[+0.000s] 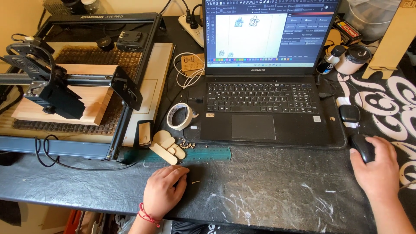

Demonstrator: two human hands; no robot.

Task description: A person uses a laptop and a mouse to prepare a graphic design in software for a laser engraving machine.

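My right hand (376, 167) rests on a black computer mouse (362, 147) at the right of the dark table, fingers curled over it. My left hand (163, 190), with a red string bracelet at the wrist, lies palm down on the table near the front edge; it holds nothing, and the fingers are loosely together. Just beyond it lie several small flat wooden pieces (167, 147) and a green ruler (195, 154). An open black laptop (260, 99) stands in the middle, its screen showing a drawing program.
A laser engraver frame (86, 82) with a wooden block (93, 102) on its honeycomb bed fills the left. A roll of tape (179, 116), a white coiled cable (187, 73), a power strip (193, 28), a small bottle (330, 59) and a lidded jar (353, 59) surround the laptop.
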